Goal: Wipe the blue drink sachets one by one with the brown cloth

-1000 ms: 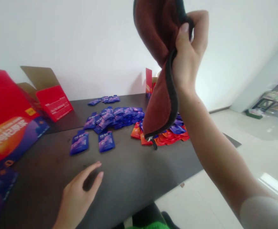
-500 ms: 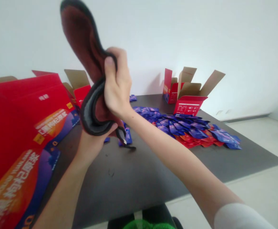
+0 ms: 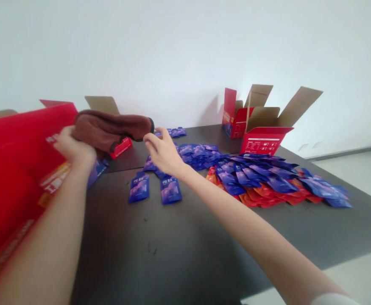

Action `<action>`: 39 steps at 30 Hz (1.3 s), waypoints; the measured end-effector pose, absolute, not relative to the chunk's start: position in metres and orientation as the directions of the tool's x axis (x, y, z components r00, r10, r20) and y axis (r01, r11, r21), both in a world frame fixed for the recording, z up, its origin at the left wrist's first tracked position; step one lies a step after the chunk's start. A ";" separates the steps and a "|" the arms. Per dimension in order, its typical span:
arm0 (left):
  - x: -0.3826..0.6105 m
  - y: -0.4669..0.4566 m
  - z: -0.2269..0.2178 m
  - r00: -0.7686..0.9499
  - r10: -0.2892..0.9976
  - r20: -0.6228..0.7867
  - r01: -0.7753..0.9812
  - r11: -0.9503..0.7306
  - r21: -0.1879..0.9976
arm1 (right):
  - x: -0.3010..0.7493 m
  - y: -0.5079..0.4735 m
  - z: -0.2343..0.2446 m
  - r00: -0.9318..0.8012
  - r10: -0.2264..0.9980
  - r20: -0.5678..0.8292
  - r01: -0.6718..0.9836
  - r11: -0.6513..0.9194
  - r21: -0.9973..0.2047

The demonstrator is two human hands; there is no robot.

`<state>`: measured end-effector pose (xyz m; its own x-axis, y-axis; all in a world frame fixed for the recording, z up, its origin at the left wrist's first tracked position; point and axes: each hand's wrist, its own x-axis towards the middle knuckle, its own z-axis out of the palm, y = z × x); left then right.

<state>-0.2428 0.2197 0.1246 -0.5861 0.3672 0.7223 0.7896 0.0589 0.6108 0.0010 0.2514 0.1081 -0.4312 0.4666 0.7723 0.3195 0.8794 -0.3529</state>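
Where the left hand [image 3: 75,146] grips it, the towel [image 3: 109,130] hides a carton [image 3: 121,148].

Blue and orange sachets [image 3: 261,180] lie heaped on the dark tabletop [image 3: 179,254], with two open red cartons [image 3: 261,142] standing near its far edge.

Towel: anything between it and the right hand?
Nothing visible. The towel, held in the left hand, ends just above the fingertips of the open right hand, with only a small gap. The blue sachets lie on the table beyond and below, not in the way.
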 end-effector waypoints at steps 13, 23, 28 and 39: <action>-0.252 0.218 0.036 -0.630 0.760 0.161 0.744 0.532 0.403 | 0.051 0.236 0.059 -0.832 0.370 0.412 0.296 0.926 -0.234; -0.245 0.212 0.043 -0.430 0.854 0.292 0.894 0.359 0.268 | 0.043 0.232 0.022 -0.880 0.402 0.254 0.371 0.914 -0.161; -0.230 0.218 0.055 -0.358 0.854 0.379 0.930 0.289 0.227 | 0.055 0.226 0.023 -0.880 0.369 0.299 0.335 0.928 -0.160; -0.103 0.142 0.111 -0.228 0.693 0.684 0.971 0.109 0.213 | 0.080 0.219 0.017 -0.944 0.229 0.238 0.185 0.963 -0.194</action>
<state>-0.1031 0.1420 0.1113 -0.2280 0.6928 0.6842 0.9709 0.1087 0.2135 0.0801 0.2187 0.0174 -0.9437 0.2293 0.2384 0.1852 0.9635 -0.1935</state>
